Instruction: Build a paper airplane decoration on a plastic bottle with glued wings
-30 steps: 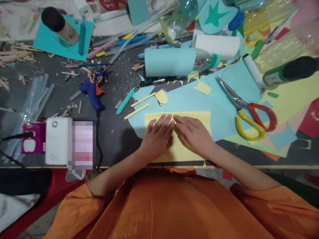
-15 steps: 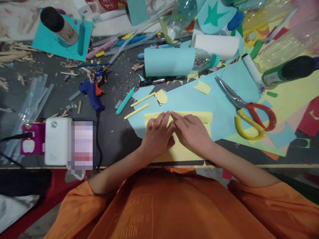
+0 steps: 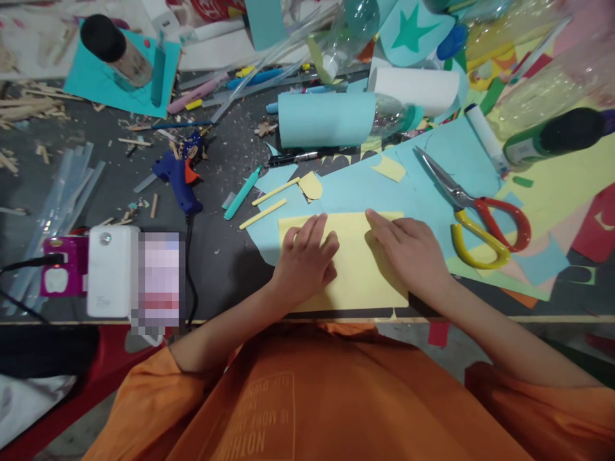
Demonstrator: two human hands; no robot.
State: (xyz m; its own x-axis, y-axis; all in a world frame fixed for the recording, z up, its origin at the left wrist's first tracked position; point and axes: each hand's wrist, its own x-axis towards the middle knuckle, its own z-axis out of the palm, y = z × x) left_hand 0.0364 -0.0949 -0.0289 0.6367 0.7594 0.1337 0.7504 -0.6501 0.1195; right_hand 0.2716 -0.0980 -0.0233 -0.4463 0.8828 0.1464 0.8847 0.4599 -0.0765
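A yellow sheet of paper (image 3: pixel 353 272) lies flat near the table's front edge, partly over light blue paper (image 3: pixel 346 192). My left hand (image 3: pixel 307 259) rests on its left part, fingers apart and pressing down. On the sheet's right part, near the far edge, lies my right hand (image 3: pixel 410 253), fingers stretched out and close together. Neither hand grips anything. Just beyond the sheet are two thin yellow strips (image 3: pixel 262 214) and a small rounded yellow piece (image 3: pixel 311 186). Scissors (image 3: pixel 464 202) with one red and one yellow handle lie to the right of my right hand.
To the left lie a blue glue gun (image 3: pixel 177 176), a white power bank (image 3: pixel 113 272) and glue sticks (image 3: pixel 60 205). A paper-wrapped bottle (image 3: pixel 327 120), a teal marker (image 3: pixel 243 193) and a black pen (image 3: pixel 293 157) sit beyond the sheet. A dark green bottle (image 3: pixel 552 137) lies at right.
My right hand has moved right along the yellow sheet's far edge, away from my left hand. The raised, curled far edge now lies flatter. My left hand has stayed in place.
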